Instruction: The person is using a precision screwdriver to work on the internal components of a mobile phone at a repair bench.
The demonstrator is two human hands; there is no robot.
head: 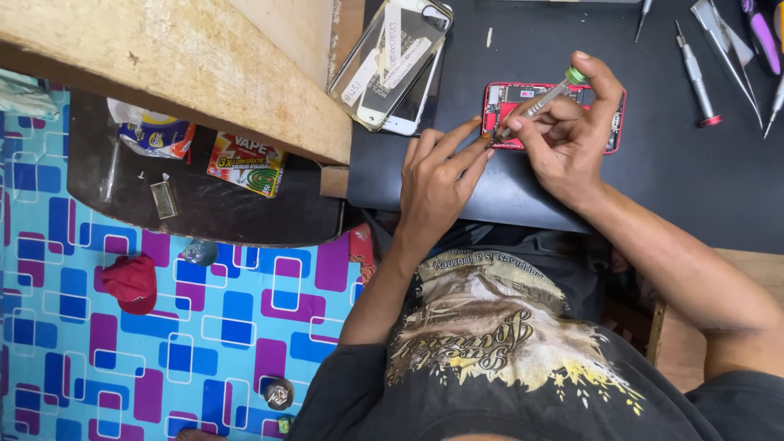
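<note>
An opened red phone (513, 95) lies on a black work mat (670, 171), its inner parts exposed. My right hand (572, 135) grips a small screwdriver (545, 99) with a green cap, tip down at the phone's lower left corner. My left hand (437, 175) rests on the mat beside it, fingertips touching the phone's left edge near the screwdriver tip. Most of the phone's middle is hidden by my right hand.
A white phone in a clear case (400, 61) lies at the mat's left. Several screwdrivers and tweezers (710, 65) lie at the top right. A wooden shelf (188, 65) overhangs a dark lower board (212, 204) with small packets. Patterned blue floor (163, 327) is below left.
</note>
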